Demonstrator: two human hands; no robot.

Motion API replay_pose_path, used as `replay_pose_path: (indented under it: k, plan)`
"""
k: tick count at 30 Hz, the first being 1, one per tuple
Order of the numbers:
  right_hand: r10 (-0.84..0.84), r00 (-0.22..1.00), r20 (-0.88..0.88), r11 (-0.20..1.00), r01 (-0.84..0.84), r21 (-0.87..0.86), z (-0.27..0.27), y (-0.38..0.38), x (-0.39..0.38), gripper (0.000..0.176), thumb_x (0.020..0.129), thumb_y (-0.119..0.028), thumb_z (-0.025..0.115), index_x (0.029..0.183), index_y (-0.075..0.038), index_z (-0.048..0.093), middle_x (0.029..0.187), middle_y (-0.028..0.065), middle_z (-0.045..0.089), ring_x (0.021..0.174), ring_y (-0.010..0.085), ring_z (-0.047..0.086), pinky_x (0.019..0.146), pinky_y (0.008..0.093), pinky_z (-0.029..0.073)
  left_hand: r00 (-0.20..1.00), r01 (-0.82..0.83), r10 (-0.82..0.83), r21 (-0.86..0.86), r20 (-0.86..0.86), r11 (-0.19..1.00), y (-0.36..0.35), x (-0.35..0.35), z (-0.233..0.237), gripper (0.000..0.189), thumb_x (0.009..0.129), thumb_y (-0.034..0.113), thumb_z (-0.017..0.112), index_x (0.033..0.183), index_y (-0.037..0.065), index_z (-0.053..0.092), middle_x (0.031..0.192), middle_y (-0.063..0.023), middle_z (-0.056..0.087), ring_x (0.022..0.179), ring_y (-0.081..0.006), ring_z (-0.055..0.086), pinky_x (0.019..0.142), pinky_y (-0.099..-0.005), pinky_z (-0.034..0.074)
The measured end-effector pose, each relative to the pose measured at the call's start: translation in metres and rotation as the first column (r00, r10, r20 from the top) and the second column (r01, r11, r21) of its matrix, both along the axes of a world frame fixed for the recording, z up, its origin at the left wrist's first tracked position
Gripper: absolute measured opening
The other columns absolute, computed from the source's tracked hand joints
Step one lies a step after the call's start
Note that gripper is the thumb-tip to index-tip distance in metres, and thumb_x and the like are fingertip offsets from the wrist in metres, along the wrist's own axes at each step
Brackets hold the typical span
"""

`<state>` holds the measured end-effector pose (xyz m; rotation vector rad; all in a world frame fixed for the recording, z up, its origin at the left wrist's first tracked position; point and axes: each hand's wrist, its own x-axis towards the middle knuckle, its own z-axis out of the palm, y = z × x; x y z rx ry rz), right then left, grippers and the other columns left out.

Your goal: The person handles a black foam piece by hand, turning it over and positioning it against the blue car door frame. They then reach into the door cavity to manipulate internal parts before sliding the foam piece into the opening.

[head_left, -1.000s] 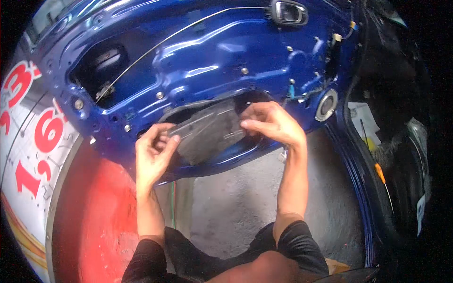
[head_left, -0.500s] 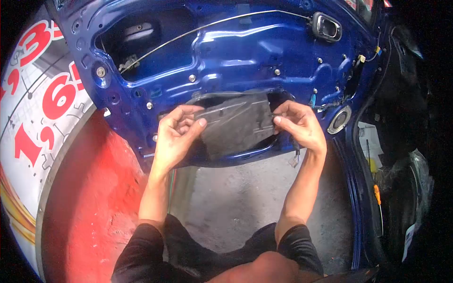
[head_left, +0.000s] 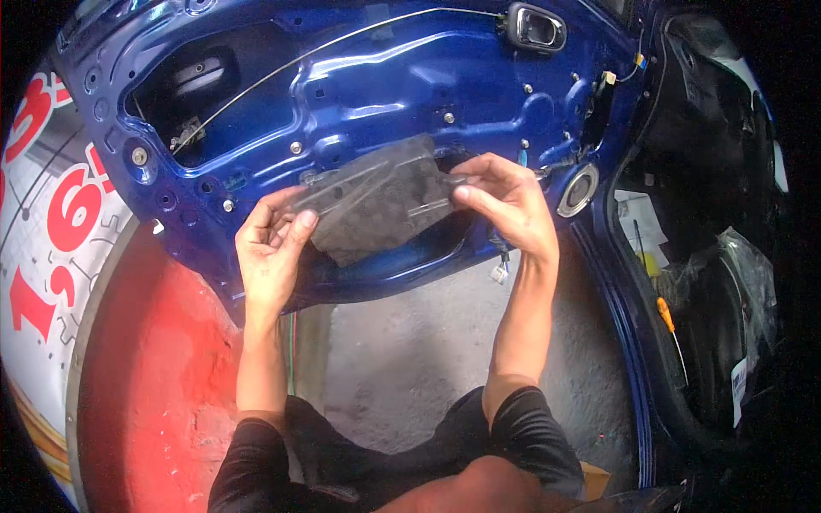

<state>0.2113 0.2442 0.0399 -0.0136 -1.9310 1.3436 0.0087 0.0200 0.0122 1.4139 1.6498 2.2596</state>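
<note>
Between my two hands is a dark grey, flat rectangular sheet or pad (head_left: 376,201), tilted with its right side higher. My left hand (head_left: 272,244) pinches its left end between thumb and fingers. At the other end, my right hand (head_left: 506,201) grips the right edge, thumb in front. The sheet overlaps the large lower opening of a bare blue car door panel (head_left: 376,128). Part of that opening's dark inside shows around the sheet. Just below my right hand a white wire connector (head_left: 499,272) dangles from the door.
A thin cable (head_left: 342,41) runs across the door to the inner handle (head_left: 539,27). A round metal ring (head_left: 579,190) sits at the door's right. Inside the car lie an orange-handled screwdriver (head_left: 665,315) and clear plastic (head_left: 753,265). A printed banner (head_left: 60,222) stands at the left.
The view has shifted, so the door sits further left and higher. Both hands still hold the sheet, which is now tilted more, its right side raised.
</note>
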Motion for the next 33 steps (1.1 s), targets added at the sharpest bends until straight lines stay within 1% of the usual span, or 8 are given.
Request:
replay_pose_path:
  k: [8, 14, 17, 20, 26, 29, 32, 33]
  plan:
    - [0.027, 0.999, -0.037, 0.999, -0.028, -0.032, -0.007, 0.007, -0.015, 0.023, 0.087, -0.008, 0.07, 0.106, 0.003, 0.065, 0.088, 0.0062, 0.069, 0.078, 0.011, 0.065, 0.07, 0.0251, 0.054, 0.996, -0.095, 0.095, 0.012, 0.001, 0.995, 0.003, 0.001, 0.003, 0.038, 0.088, 0.016, 0.075, 0.118, -0.002, 0.061, 0.093, -0.0033, 0.066, 0.081, -0.0058, 0.057, 0.075, -0.0198, 0.045]
    - [0.036, 0.996, -0.08, 0.998, -0.04, -0.058, -0.011, 0.009, -0.023, 0.02, 0.089, -0.01, 0.069, 0.103, 0.003, 0.064, 0.084, 0.0056, 0.068, 0.074, 0.0106, 0.064, 0.067, 0.0255, 0.054, 0.99, -0.138, 0.135, -0.062, -0.04, 0.989, 0.003, -0.006, -0.001, 0.038, 0.091, 0.021, 0.07, 0.119, -0.002, 0.062, 0.102, -0.0061, 0.068, 0.092, -0.011, 0.061, 0.086, -0.0251, 0.045]
    - [0.033, 0.996, -0.086, 0.999, -0.036, -0.035, -0.012, 0.011, -0.025, 0.018, 0.09, -0.011, 0.068, 0.1, 0.003, 0.063, 0.082, 0.0046, 0.067, 0.071, 0.0096, 0.063, 0.064, 0.025, 0.052, 0.991, -0.133, 0.13, -0.08, -0.039, 0.988, 0.002, -0.01, -0.004, 0.036, 0.091, 0.021, 0.07, 0.119, -0.002, 0.062, 0.1, -0.0058, 0.068, 0.09, -0.0106, 0.06, 0.085, -0.0247, 0.044]
    - [0.054, 0.996, -0.077, 0.998, -0.056, -0.027, -0.013, 0.013, -0.025, 0.017, 0.091, -0.013, 0.067, 0.098, 0.002, 0.063, 0.08, 0.0035, 0.065, 0.068, 0.0088, 0.06, 0.061, 0.0246, 0.051, 0.995, -0.096, 0.094, -0.039, -0.032, 0.995, 0.003, -0.006, 0.001, 0.037, 0.088, 0.016, 0.074, 0.12, 0.0, 0.062, 0.081, 0.0049, 0.054, 0.071, -0.0023, 0.045, 0.063, -0.0178, 0.036]
    - [0.095, 0.991, -0.098, 0.979, -0.111, -0.173, -0.014, 0.015, -0.025, 0.02, 0.091, -0.019, 0.067, 0.094, 0.0, 0.064, 0.074, 0.0024, 0.062, 0.061, 0.0082, 0.057, 0.056, 0.0239, 0.049, 0.964, -0.147, 0.143, 0.0, -0.226, 0.989, -0.001, -0.007, 0.003, 0.038, 0.092, 0.012, 0.066, 0.127, 0.0, 0.059, 0.094, 0.0, 0.056, 0.077, -0.0046, 0.049, 0.069, -0.0193, 0.041]
    - [0.058, 0.991, -0.118, 0.961, -0.088, -0.263, -0.012, 0.015, -0.022, 0.022, 0.09, -0.021, 0.068, 0.092, 0.0, 0.064, 0.07, 0.002, 0.061, 0.058, 0.0083, 0.056, 0.05, 0.0233, 0.047, 0.842, -0.289, 0.267, 0.025, -0.468, 0.957, -0.003, -0.011, 0.007, 0.039, 0.091, 0.007, 0.061, 0.13, 0.001, 0.057, 0.11, -0.0091, 0.055, 0.086, -0.0127, 0.056, 0.078, -0.0253, 0.047]
    - [0.108, 0.984, -0.139, 0.934, -0.148, -0.326, -0.017, 0.023, -0.025, 0.023, 0.089, -0.023, 0.07, 0.089, 0.0, 0.065, 0.064, 0.0015, 0.059, 0.051, 0.0079, 0.053, 0.045, 0.0213, 0.043, 0.52, -0.356, 0.386, 0.217, -0.762, 0.909, 0.002, -0.006, 0.009, 0.057, 0.074, -0.008, 0.063, 0.129, 0.006, 0.059, 0.128, -0.0186, 0.049, 0.112, -0.0305, 0.056, 0.093, -0.0375, 0.049]
    - [0.113, 0.984, -0.136, 0.931, -0.153, -0.332, -0.016, 0.023, -0.025, 0.023, 0.088, -0.023, 0.07, 0.089, 0.0, 0.065, 0.063, 0.0015, 0.059, 0.051, 0.0079, 0.053, 0.044, 0.0213, 0.042, 0.528, -0.309, 0.334, 0.19, -0.781, 0.932, 0.002, -0.006, 0.007, 0.062, 0.066, -0.011, 0.066, 0.125, 0.009, 0.063, 0.131, -0.0186, 0.049, 0.113, -0.0315, 0.056, 0.092, -0.0382, 0.05]
